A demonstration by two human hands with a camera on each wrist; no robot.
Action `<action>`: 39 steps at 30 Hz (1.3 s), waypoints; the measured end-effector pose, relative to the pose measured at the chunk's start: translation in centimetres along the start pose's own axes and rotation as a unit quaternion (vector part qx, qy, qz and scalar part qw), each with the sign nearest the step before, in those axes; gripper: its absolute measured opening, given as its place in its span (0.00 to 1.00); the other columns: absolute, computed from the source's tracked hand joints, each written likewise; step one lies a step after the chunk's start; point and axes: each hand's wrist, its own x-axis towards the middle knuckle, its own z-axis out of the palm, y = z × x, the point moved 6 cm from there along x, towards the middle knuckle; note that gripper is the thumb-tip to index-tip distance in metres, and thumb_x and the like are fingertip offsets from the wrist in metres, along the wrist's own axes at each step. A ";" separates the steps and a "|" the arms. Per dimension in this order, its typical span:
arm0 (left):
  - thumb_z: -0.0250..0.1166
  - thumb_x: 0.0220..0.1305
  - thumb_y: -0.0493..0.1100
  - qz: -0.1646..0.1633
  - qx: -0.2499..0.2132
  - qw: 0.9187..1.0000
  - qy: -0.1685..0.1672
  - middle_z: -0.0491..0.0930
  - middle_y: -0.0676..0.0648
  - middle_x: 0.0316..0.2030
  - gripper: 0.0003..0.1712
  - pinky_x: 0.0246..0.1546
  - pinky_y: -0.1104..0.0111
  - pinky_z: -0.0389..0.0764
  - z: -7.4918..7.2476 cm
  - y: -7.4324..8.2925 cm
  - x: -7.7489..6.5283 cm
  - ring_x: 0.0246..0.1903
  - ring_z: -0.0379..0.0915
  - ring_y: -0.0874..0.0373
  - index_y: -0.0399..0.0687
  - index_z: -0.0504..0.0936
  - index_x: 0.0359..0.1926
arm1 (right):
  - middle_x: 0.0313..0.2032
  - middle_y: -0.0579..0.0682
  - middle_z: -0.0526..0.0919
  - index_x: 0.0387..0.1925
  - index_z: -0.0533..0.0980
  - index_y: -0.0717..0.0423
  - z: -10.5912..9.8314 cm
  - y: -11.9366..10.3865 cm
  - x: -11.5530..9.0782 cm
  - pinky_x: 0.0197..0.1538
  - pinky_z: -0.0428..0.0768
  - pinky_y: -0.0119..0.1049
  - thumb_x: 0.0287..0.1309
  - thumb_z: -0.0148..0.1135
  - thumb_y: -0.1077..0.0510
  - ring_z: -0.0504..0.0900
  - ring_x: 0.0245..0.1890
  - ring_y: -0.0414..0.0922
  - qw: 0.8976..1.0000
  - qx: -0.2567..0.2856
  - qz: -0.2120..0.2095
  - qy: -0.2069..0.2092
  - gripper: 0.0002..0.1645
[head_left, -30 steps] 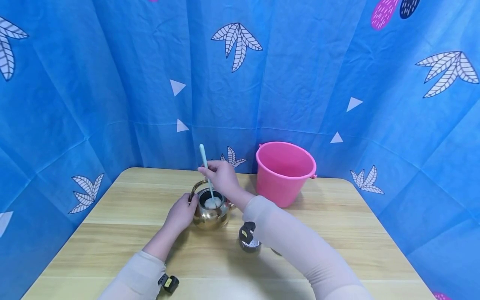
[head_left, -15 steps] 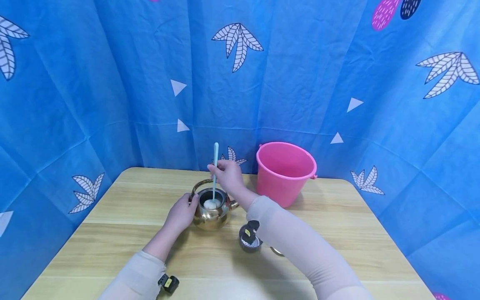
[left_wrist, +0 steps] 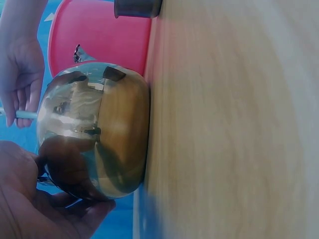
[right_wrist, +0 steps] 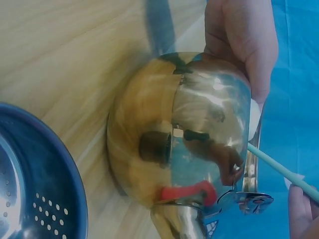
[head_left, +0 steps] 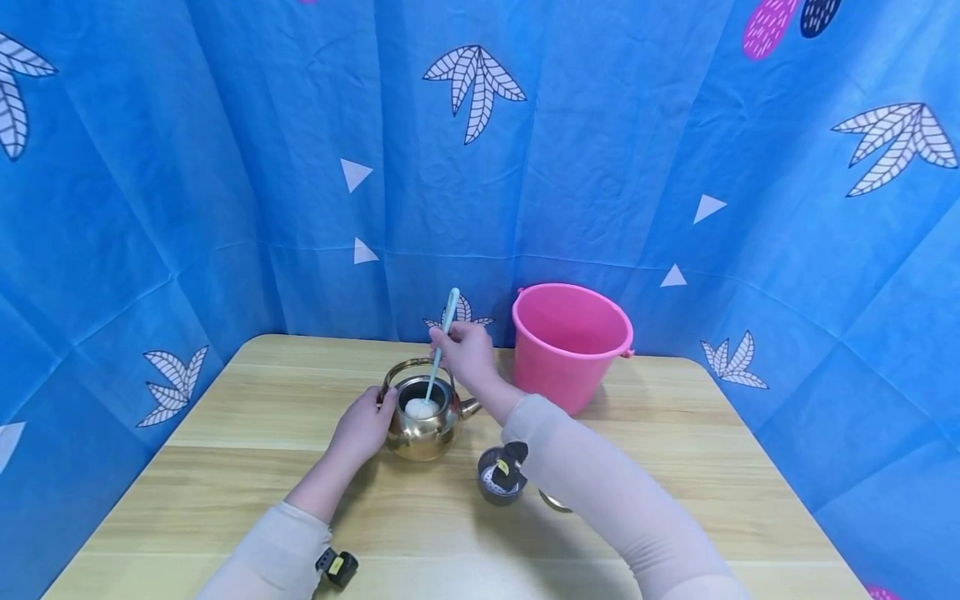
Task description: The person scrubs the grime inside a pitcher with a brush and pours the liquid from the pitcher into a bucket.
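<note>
A shiny gold kettle (head_left: 417, 443) stands lidless on the wooden table, its spout pointing right. My left hand (head_left: 364, 429) grips its left side by the base of the hoop handle; in the left wrist view, the fingers of that hand (left_wrist: 89, 216) curl along the kettle's body. A sponge brush (head_left: 447, 315) with a long light-blue handle leans right, its white head inside the kettle's mouth. My right hand (head_left: 470, 357) pinches the brush handle about midway, above the opening. In the right wrist view, the handle (right_wrist: 279, 168) slants out past the kettle's rim.
Behind the right forearm stands a pink bucket (head_left: 558, 379). In front of the kettle sits a metal strainer cup (head_left: 495, 493) with small holes. A round metal piece (head_left: 553, 502) shows partly under the right sleeve. Blue curtains (head_left: 300, 208) border the table.
My right hand has moved rightward, and the top of the brush has swung from leaning left to leaning right. The white head has shifted slightly inside the kettle. My left hand stays put.
</note>
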 end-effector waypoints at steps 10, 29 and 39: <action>0.41 0.80 0.53 0.003 -0.003 1.000 0.000 0.78 0.30 0.54 0.29 0.59 0.43 0.71 -0.1 0.1 0.0 0.58 0.72 0.32 0.30 0.74 0.56 | 0.33 0.59 0.85 0.40 0.81 0.67 -0.4 0.6 -0.4 0.38 0.86 0.36 0.67 0.63 0.61 0.87 0.39 0.59 0.998 0.064 0.027 0.011 0.10; 0.42 0.81 0.53 -0.001 -0.008 1.000 -0.003 0.82 0.35 0.48 0.23 0.53 0.46 0.74 0.0 0.1 -0.1 0.55 0.76 0.36 0.40 0.75 0.40 | 0.38 0.65 0.85 0.44 0.77 0.67 -1.2 1.4 -1.8 0.40 0.86 0.39 0.70 0.60 0.61 0.87 0.41 0.59 0.990 0.127 0.025 0.048 0.10; 0.41 0.80 0.53 -0.007 -0.006 1.000 -0.005 0.80 0.32 0.53 0.26 0.58 0.43 0.72 -0.1 0.1 -0.1 0.57 0.73 0.33 0.34 0.75 0.51 | 0.38 0.62 0.85 0.47 0.75 0.67 -1.4 1.9 -2.5 0.42 0.86 0.39 0.70 0.59 0.61 0.87 0.41 0.57 0.986 0.150 0.026 0.071 0.11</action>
